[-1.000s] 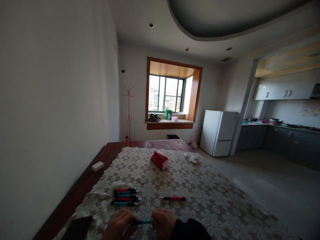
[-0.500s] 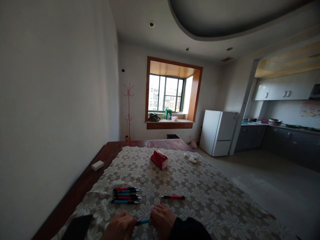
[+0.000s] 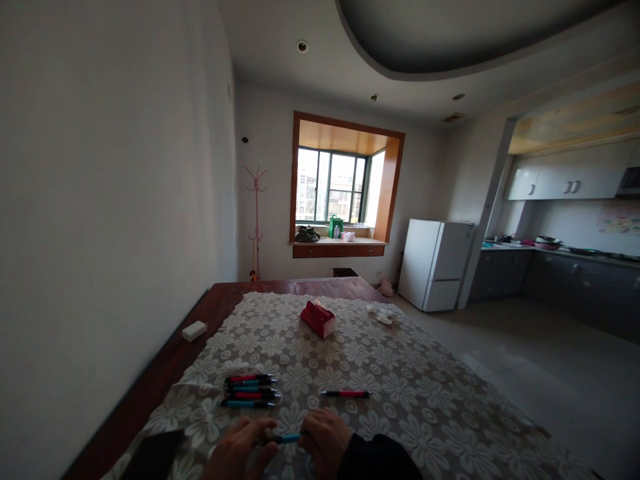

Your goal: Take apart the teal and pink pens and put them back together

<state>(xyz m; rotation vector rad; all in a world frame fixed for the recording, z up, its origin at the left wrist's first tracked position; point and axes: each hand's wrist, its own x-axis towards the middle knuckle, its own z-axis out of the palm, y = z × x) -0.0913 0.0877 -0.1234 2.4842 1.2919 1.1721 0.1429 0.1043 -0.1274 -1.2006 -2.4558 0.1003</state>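
Surface: floral cloth (image 3: 400,393) on a table.
Blue pen (image 3: 286,438): at the near edge, between both hands.
Left hand (image 3: 240,448): fingers pinch one end.
Right hand (image 3: 325,437): closed on the other end.
Nearby: pen row (image 3: 249,391), lone red pen (image 3: 346,394).

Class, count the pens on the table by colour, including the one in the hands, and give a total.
Red pens: 3
Blue pens: 3, one held between left hand and right hand
Total: 6
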